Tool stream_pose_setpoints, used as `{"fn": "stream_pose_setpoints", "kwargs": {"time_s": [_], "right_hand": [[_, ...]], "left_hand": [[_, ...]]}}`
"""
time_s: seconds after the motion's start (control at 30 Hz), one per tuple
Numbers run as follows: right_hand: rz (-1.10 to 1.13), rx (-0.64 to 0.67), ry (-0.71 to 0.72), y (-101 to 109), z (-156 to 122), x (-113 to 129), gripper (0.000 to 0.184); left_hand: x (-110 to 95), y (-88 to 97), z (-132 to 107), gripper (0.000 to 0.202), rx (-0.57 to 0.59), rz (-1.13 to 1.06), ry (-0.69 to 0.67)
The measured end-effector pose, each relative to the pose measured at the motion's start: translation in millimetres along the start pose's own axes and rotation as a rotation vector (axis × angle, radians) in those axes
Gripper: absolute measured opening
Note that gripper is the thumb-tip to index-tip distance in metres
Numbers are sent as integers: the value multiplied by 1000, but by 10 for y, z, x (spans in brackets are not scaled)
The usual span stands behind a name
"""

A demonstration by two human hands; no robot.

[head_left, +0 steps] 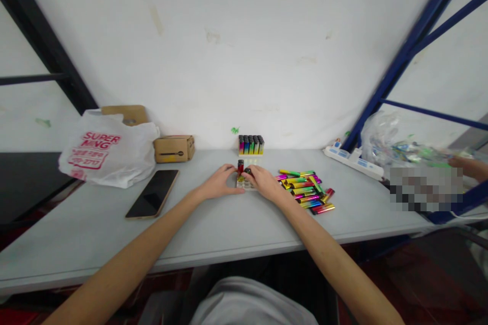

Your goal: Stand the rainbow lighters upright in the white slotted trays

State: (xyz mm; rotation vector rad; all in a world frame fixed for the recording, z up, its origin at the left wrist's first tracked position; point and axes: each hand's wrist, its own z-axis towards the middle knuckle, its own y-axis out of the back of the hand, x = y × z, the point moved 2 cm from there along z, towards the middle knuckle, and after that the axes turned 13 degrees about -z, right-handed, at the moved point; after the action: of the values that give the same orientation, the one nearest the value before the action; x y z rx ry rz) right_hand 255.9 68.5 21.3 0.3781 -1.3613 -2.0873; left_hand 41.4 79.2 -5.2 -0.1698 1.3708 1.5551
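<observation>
Both my hands rest on the grey table [95,233] around a small white tray [246,183]. My left hand [220,181] lies at the tray's left side, fingers curled against it. My right hand [265,183] covers its right side, fingers bent over a dark-topped lighter [247,170]. A red lighter [240,166] stands upright in the tray between the hands. Just right of my right hand lies a loose pile of rainbow-coloured lighters [307,191]. Behind the tray, by the wall, a filled tray of upright lighters [250,144] stands.
A black phone [153,194] lies to the left. A white plastic bag with red print [107,150] and a small cardboard box [174,148] sit at the back left. A white power strip [353,160] and clear bags [396,144] are at the right, beside another person's hand [470,166].
</observation>
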Motion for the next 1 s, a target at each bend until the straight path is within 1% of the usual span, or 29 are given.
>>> {"fn": "stream_pose_setpoints", "kwargs": {"time_s": [0.1,0.2,0.33,0.43,0.5,0.57,0.67,0.73,0.8,0.9,1.0], "right_hand": [[-180,30,-30,15,25,53,32],[-286,33,-24,-11,43,113,37],[-291,56,4,-62,39,173,36],[-238,23,-18,8,29,116,37],[-215,-5,-70,105,17,-19,37],[-223,-15,-169,207,-17,-239,36],[-271,35,-386,307,-137,-656,26],[-269,78,-467,328,-241,-908,24],[-268,102,-513,326,-332,-1100,27],[-248,182,-565,289,-407,-1268,30],[-168,238,-547,251,-416,-1321,27]], "left_hand": [[-15,4,-3,73,-7,5,-2],[-25,8,-6,71,-11,-6,-12],[-23,13,-6,71,-9,-20,-24],[-17,18,-4,75,-11,-6,-6],[-17,22,-2,77,-11,8,7],[-18,24,-1,78,-9,18,17],[-20,26,-3,77,-1,26,25],[-21,27,-6,76,4,29,23],[-23,27,-9,75,11,25,22],[-25,28,-12,76,18,12,26],[-28,30,-13,75,14,15,21]]}}
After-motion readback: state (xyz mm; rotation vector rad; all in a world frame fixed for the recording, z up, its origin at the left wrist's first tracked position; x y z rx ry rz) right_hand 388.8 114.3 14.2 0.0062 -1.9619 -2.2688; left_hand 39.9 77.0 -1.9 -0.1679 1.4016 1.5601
